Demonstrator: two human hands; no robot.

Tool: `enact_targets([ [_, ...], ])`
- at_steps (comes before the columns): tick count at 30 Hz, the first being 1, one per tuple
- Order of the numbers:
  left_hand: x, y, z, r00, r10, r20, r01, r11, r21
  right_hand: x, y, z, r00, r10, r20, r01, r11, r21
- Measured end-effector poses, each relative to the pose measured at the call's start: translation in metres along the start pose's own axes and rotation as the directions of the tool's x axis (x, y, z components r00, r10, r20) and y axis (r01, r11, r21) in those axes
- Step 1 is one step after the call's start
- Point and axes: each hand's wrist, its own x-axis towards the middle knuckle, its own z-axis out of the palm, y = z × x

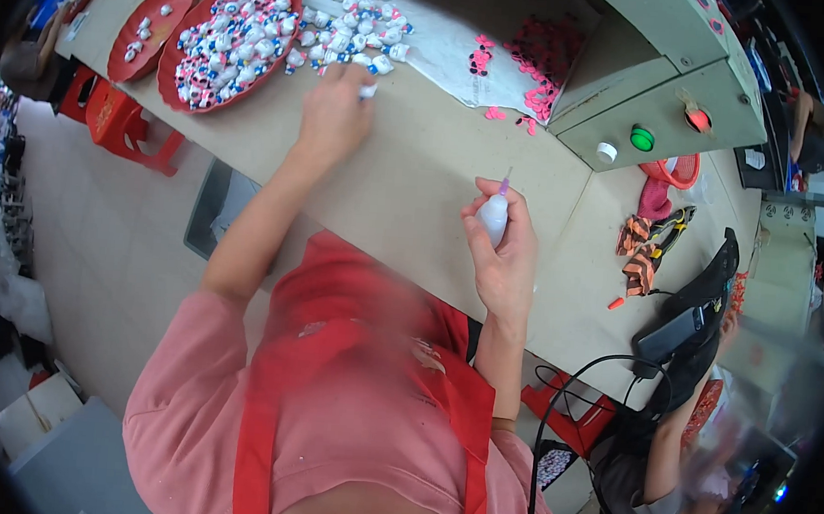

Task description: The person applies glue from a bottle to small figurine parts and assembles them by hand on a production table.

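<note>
My right hand (509, 264) is wrapped round a small white squeeze bottle (493, 221), whose purple needle tip points up and away from me. Further left, my left hand (334, 118) is closed at the near edge of a loose pile of small white figures (356, 29) with blue and pink parts. A small white piece (368, 92) shows at its fingertips; the fingers hide the rest of it. Left of that hand stands a red tray (164, 87) heaped with the same figures. Small pink and black pieces (545, 61) lie on white sheeting at the far right.
A second red tray (125, 63) with a few white pieces sits at the far left. A grey-green machine housing (665, 122) with a green button overhangs the right side. Pliers (671, 237), orange striped cloth, a phone (671, 334) and a black cable lie right. Co-workers sit nearby.
</note>
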Motion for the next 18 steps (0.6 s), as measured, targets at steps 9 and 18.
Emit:
enact_targets([
  [9, -0.075, 0.07, -0.02, 0.813, 0.222, 0.538, 0.581, -0.263, -0.77, -0.036, -0.038, -0.002, 0.93, -0.221, -0.292, 0.248, 0.967, 0.06],
  [18, -0.084, 0.077, -0.027, 0.869, 0.125, 0.479, 0.485, -0.021, -0.874, -0.045, -0.044, 0.005, 0.858, -0.44, -0.265, 0.396, 0.896, -0.203],
])
